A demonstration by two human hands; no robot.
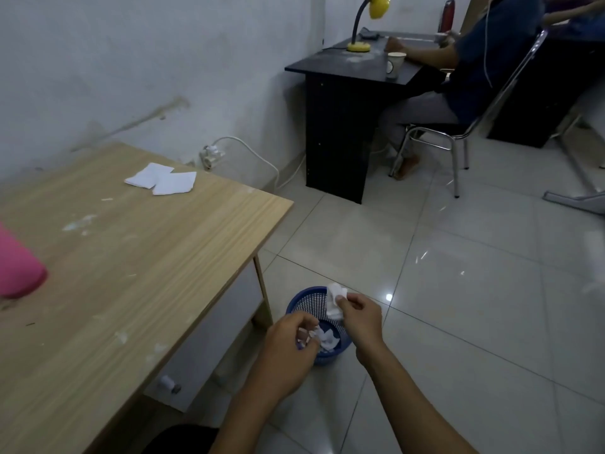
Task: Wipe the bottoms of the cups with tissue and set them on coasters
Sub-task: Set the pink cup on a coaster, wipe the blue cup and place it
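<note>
- the right hand [358,317] is pinching a crumpled white tissue [336,301] between thumb and fingertips, its grip narrow and closed on the paper, which is sticking up above the knuckles.
- the left hand [291,339] is curling around smaller white tissue scraps [309,334], fingers bent in on them.
- both hands are hovering over the blue mesh waste basket [306,304] on the tiled floor, just beside the corner of the wooden desk [147,257]; more white paper is already lying inside the basket.
- the relation that matters: the basket opening is lying directly below and between the two grips, the left hand sitting lower and closer to the rim, the right hand's tissue hanging above the far rim. i judge a simple release would be dropping both wads in.
- the task's other things are lying well apart, up and to the left: a pink cup [18,267] is sitting at the left edge of the desk, blurred and partly cut off, and two flat white squares [162,180], coasters or fresh tissues, i cannot tell which, are overlapping near the desk's far edge.
- the left hand is the nearer one to the cup for any reach back.
- judging from this, the wiping step looks finished for at least one cup and the used paper is being discarded.
</note>
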